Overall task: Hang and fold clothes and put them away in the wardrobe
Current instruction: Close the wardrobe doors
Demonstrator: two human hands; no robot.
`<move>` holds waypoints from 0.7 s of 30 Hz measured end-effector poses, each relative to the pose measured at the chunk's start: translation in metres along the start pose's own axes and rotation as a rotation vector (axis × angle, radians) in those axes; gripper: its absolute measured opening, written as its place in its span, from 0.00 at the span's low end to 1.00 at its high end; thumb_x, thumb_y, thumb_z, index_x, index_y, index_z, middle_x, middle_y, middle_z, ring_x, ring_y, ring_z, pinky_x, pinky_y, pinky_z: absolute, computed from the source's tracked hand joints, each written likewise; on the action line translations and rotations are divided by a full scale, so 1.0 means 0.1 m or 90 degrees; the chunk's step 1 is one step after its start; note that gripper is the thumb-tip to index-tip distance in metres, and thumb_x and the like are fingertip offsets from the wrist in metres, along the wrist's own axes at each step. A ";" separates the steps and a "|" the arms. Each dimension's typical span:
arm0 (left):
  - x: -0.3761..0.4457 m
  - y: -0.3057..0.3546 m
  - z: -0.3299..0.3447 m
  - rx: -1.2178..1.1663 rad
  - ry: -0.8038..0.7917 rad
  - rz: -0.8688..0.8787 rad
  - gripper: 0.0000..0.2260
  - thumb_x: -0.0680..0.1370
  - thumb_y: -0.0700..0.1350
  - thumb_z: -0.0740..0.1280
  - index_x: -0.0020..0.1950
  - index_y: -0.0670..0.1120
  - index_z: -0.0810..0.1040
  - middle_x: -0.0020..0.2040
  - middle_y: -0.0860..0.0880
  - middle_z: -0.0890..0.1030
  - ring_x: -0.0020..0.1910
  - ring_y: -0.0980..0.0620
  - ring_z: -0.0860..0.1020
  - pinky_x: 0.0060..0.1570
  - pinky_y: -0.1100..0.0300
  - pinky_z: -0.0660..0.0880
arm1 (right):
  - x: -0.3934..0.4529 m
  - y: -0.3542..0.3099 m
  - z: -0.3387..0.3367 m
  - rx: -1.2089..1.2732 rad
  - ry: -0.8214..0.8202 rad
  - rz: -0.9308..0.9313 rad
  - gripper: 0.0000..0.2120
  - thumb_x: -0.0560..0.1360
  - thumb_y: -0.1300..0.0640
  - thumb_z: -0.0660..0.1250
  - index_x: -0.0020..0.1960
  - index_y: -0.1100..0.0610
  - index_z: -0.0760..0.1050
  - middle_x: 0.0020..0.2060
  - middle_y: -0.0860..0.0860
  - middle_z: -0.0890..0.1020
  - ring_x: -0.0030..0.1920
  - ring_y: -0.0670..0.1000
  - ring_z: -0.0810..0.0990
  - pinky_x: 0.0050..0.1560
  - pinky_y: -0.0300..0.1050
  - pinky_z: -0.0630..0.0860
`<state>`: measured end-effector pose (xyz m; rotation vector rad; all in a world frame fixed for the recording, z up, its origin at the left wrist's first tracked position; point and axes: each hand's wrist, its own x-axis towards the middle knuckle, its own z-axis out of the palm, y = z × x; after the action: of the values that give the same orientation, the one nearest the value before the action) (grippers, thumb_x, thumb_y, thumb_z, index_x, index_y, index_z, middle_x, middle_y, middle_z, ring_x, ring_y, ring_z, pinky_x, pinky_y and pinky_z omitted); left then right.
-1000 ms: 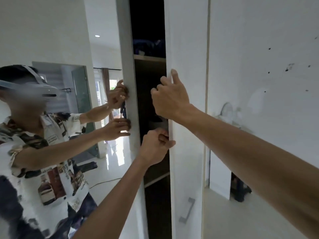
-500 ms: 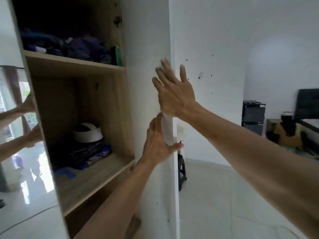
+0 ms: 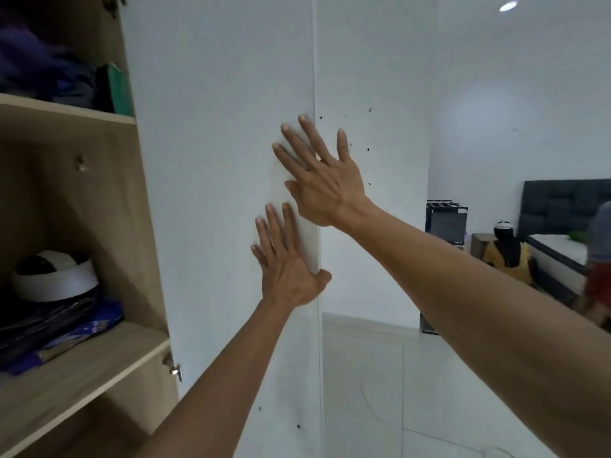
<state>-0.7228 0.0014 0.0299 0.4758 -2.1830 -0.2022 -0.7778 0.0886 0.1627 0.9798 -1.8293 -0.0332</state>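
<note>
Leftmost, open wardrobe [image 3: 142, 226] in light wood grain, two shelves in view. On upper shelf [image 3: 66, 109], heaped dark blue and purple clothes [image 3: 43, 67] with a green item [image 3: 117, 90] standing at the right end. On lower shelf [image 3: 82, 365], folded dark and blue clothes [image 3: 56, 335] stacked at the left, topped by a round white and black cap [image 3: 54, 276]. Small metal hinge [image 3: 173, 368] at the shelf's front corner.

Next, swung-open white wardrobe door [image 3: 224, 193], plain and matte, standing edge-on toward the middle, a few small holes near the bottom.

Flat against that door, left hand [image 3: 287, 266]: fingers straight and spread, palm pressing the panel, thumb hooked round the door's free edge, nothing grasped. Just above and to the right, right hand [image 3: 322, 180]: fingers [image 3: 291, 133] likewise straight and fanned, resting over the door's edge, holding nothing. Both forearms bare, reaching up from the lower frame.

Beyond the door, white wall [image 3: 380, 226] with scattered dark specks, pale tiled floor [image 3: 380, 375] below. Farther right, dark rack [image 3: 446, 223], then a bed [image 3: 558, 249] with a dark padded headboard [image 3: 562, 203]. At far right edge, part of another person [image 3: 598, 259], blurred.
</note>
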 end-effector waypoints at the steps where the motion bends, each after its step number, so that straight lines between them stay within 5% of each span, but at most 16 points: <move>1: 0.05 0.02 0.08 0.014 0.003 -0.006 0.61 0.65 0.65 0.72 0.79 0.48 0.30 0.79 0.44 0.30 0.78 0.39 0.31 0.75 0.33 0.46 | 0.01 0.06 0.09 0.005 0.000 -0.003 0.29 0.83 0.43 0.44 0.82 0.47 0.40 0.81 0.49 0.37 0.79 0.54 0.32 0.76 0.69 0.40; 14: 0.49 0.21 0.72 0.062 0.012 -0.046 0.59 0.68 0.63 0.72 0.79 0.47 0.30 0.79 0.40 0.31 0.77 0.35 0.32 0.72 0.29 0.48 | 0.11 0.41 0.82 0.028 -0.037 -0.019 0.30 0.84 0.43 0.45 0.81 0.45 0.38 0.80 0.47 0.36 0.79 0.54 0.32 0.74 0.70 0.40; 21: 0.71 -0.03 0.89 0.063 0.058 0.015 0.57 0.66 0.79 0.59 0.81 0.47 0.38 0.81 0.43 0.37 0.79 0.37 0.36 0.72 0.29 0.44 | 0.18 0.49 0.95 0.026 -0.045 -0.017 0.29 0.84 0.44 0.47 0.82 0.44 0.40 0.81 0.47 0.37 0.79 0.55 0.33 0.76 0.70 0.41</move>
<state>-0.8313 -0.0325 0.0264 0.5043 -2.1154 -0.0584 -0.8843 0.0728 0.1519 1.0440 -1.8883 -0.0478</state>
